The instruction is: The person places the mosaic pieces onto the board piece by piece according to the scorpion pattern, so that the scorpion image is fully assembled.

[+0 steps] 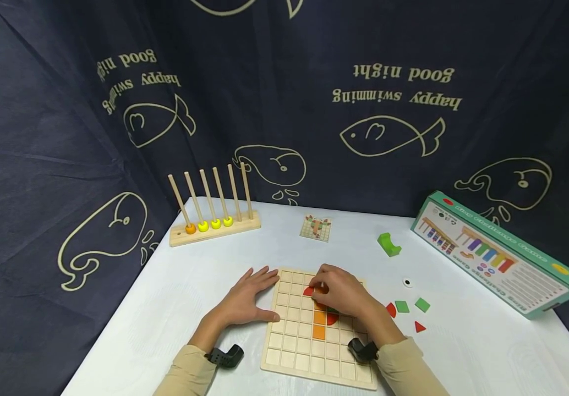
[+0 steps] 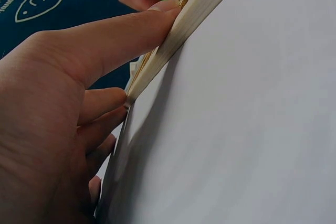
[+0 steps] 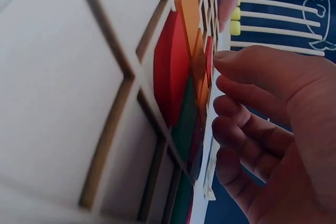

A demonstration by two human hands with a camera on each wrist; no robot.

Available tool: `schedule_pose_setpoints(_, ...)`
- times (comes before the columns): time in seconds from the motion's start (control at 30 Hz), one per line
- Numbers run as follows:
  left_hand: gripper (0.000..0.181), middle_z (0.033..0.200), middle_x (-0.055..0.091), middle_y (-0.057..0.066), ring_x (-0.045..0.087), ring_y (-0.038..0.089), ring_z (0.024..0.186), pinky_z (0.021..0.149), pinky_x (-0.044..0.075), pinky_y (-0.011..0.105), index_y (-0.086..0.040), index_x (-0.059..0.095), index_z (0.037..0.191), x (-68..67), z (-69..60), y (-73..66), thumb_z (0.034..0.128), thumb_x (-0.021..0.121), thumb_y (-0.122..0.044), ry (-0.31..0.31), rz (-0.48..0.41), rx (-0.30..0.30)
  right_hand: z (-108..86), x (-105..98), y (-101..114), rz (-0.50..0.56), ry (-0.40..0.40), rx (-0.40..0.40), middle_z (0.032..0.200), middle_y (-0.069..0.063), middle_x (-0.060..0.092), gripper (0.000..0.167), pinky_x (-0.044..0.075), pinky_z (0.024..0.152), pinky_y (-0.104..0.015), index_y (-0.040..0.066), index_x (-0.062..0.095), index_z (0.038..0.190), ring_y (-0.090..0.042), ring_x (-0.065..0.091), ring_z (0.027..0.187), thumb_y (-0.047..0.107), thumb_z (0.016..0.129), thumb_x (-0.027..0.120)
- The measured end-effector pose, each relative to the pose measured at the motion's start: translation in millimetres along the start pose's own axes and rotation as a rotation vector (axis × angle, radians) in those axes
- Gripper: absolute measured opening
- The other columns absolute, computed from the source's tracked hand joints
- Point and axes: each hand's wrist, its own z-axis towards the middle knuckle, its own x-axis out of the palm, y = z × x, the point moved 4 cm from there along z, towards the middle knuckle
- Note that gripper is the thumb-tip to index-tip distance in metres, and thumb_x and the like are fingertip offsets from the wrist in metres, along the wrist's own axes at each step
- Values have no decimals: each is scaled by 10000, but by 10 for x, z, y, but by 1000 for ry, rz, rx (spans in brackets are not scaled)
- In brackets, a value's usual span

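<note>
A wooden grid board (image 1: 288, 325) lies on the white table. My left hand (image 1: 247, 300) is at its left side, with the fingers spread; in the left wrist view the thumb (image 2: 126, 35) rests on the board's edge. My right hand (image 1: 340, 290) is over the upper part of the board, fingers bent. Its thumb and index fingertips are at a red rounded tile (image 3: 209, 61); whether they pinch it is hidden. Orange tiles (image 1: 319, 332) run in a column below, beside another red tile (image 1: 332, 319). A green tile (image 3: 184, 121) shows in the right wrist view.
Right of the board lie loose green tiles (image 1: 401, 306), red pieces (image 1: 420, 326) and a white ring-shaped piece (image 1: 407, 282). Behind stand a peg rack (image 1: 215, 234) with beads, a pattern card (image 1: 316, 227), a green block (image 1: 389, 244) and a long game box (image 1: 492, 253).
</note>
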Motion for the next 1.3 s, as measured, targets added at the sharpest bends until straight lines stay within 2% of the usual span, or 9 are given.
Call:
schedule_pose_setpoints(0.17, 986, 1517, 354, 3, 204, 214, 1429, 1168, 72, 448, -117, 438, 1455, 7, 0, 10, 704, 684, -706, 0, 3, -6, -78, -56, -61, 16, -18, 30, 873, 112, 556, 123, 456, 648, -274, 210, 751, 952, -83, 489, 730, 255, 837, 742)
schedule_pose_setpoints(0.53, 978, 1513, 361, 8, 209, 224, 1427, 1165, 82, 473, -106, 445, 1450, 6, -2, 11, 708, 690, -695, -8, 1, 4, -337, -162, -267, 28, -15, 140, 889, 141, 580, 124, 494, 745, -305, 212, 744, 949, -84, 524, 771, 237, 828, 749)
schedule_pose_setpoints(0.73, 973, 1512, 364, 8, 212, 228, 1426, 1165, 79, 470, -100, 446, 1448, 6, 0, 9, 709, 704, -677, -12, -2, 7, -542, -259, -397, 31, -43, 176, 895, 138, 594, 144, 498, 734, -319, 186, 738, 961, -80, 518, 766, 191, 818, 756)
schedule_pose_setpoints(1.1, 975, 1514, 359, 7, 208, 220, 1428, 1166, 77, 461, -107, 438, 1454, 3, 18, 5, 709, 700, -681, -7, 0, 3, -947, -411, -706, 40, -41, 327, 836, 148, 563, 187, 451, 607, -253, 205, 738, 987, -99, 499, 723, 164, 806, 764)
schedule_pose_setpoints(1.3, 980, 1515, 358, 2, 208, 223, 1428, 1167, 76, 458, -110, 438, 1455, 14, 11, 22, 709, 690, -695, -6, 11, 5, -1174, -465, -899, 32, -68, 352, 905, 105, 602, 220, 488, 726, -354, 211, 734, 984, -128, 515, 784, 124, 786, 775)
